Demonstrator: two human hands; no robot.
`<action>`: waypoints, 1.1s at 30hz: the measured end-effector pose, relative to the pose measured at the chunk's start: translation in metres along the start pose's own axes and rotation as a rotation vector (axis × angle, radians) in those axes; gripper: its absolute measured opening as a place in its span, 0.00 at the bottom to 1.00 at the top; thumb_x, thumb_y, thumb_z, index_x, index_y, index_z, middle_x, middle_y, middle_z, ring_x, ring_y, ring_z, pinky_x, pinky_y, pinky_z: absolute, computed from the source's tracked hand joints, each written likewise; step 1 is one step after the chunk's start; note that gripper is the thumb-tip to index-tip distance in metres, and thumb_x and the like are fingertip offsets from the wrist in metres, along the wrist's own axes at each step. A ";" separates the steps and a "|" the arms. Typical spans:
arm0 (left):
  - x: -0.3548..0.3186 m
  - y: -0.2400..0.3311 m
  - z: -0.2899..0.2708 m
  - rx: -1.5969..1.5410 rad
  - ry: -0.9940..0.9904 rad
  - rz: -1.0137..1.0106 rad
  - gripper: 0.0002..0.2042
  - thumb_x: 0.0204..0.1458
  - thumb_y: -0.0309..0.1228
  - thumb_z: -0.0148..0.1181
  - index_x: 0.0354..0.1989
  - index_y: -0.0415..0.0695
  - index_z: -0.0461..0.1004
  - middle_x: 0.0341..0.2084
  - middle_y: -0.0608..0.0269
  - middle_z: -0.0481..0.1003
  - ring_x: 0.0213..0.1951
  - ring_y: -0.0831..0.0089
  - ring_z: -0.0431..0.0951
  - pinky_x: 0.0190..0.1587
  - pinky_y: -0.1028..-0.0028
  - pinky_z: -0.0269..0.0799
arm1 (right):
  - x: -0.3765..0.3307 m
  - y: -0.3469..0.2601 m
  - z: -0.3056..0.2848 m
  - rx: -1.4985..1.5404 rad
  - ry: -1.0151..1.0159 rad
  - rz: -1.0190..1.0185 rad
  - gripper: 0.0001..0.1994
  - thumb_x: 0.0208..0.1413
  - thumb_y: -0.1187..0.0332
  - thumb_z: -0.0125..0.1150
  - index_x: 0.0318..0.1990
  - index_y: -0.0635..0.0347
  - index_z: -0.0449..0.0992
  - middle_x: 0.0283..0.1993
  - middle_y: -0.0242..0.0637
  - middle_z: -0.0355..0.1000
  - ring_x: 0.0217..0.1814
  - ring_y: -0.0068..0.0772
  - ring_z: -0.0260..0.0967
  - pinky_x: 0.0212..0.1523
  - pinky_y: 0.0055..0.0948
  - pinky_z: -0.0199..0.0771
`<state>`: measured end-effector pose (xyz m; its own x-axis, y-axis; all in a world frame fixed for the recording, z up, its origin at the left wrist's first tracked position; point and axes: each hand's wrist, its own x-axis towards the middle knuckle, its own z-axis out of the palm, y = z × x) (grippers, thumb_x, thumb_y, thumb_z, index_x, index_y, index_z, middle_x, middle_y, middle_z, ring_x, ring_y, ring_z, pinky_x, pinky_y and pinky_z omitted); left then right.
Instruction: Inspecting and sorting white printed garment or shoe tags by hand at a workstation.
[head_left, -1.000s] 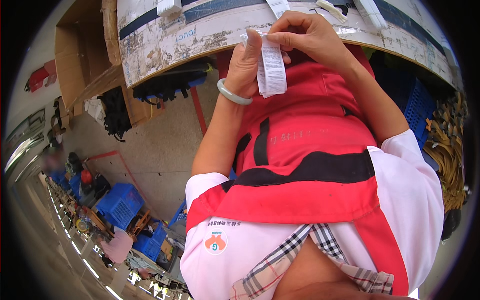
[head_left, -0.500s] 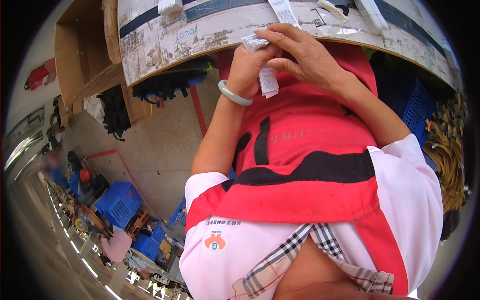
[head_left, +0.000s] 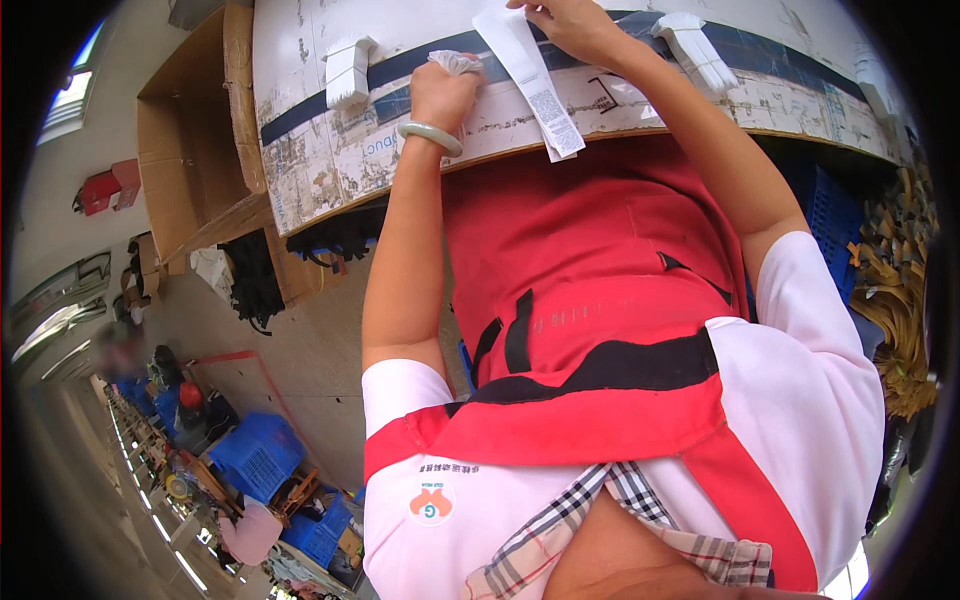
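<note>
My left hand [head_left: 445,98], with a pale bangle at its wrist, is closed around a small bundle of white labels [head_left: 456,63] over the table. A long stack of white printed label strips [head_left: 530,85] lies to its right, the near end hanging over the table edge. At the strips' far end, my right hand [head_left: 572,26] has its fingers bent together in a pinch. What sits between those fingertips, cut off by the upper picture edge, I cannot make out.
Banded white label bundles lie on the worn tabletop [head_left: 330,170], one bundle [head_left: 347,75] at left, another bundle [head_left: 695,52] at right. An open cardboard box [head_left: 190,130] stands left of the table. Blue crates [head_left: 258,455] and a person [head_left: 252,532] are farther off.
My hands, together over the apron before, have moved apart and forward. The left carried its label bundle over the table; the right reached to the strips' far end.
</note>
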<state>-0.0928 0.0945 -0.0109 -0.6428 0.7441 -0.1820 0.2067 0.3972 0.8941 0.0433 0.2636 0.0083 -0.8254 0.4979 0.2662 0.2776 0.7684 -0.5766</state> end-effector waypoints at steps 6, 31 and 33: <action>0.012 0.007 0.011 0.106 -0.037 0.002 0.12 0.41 0.30 0.62 0.34 0.40 0.81 0.22 0.53 0.79 0.25 0.68 0.79 0.33 0.72 0.74 | 0.042 -0.003 0.026 -0.283 -0.039 -0.115 0.10 0.51 0.72 0.52 0.38 0.58 0.79 0.40 0.51 0.73 0.47 0.50 0.70 0.51 0.42 0.69; -0.100 0.006 0.023 0.208 -0.091 0.302 0.09 0.47 0.24 0.57 0.38 0.39 0.79 0.25 0.47 0.78 0.29 0.55 0.80 0.33 0.66 0.73 | -0.103 -0.001 -0.019 -0.162 0.133 -0.191 0.08 0.54 0.72 0.59 0.41 0.57 0.77 0.42 0.36 0.72 0.46 0.42 0.68 0.49 0.38 0.68; -0.106 0.005 0.023 -0.034 -0.116 0.117 0.09 0.47 0.22 0.57 0.37 0.39 0.79 0.24 0.53 0.78 0.26 0.64 0.78 0.29 0.70 0.72 | -0.101 0.006 -0.035 -0.205 0.163 -0.133 0.09 0.53 0.69 0.60 0.42 0.57 0.78 0.42 0.36 0.73 0.46 0.41 0.69 0.48 0.37 0.68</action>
<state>-0.0066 0.0300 0.0038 -0.5260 0.8419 -0.1203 0.2488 0.2876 0.9249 0.1458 0.2321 0.0047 -0.7756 0.4331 0.4593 0.2799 0.8881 -0.3647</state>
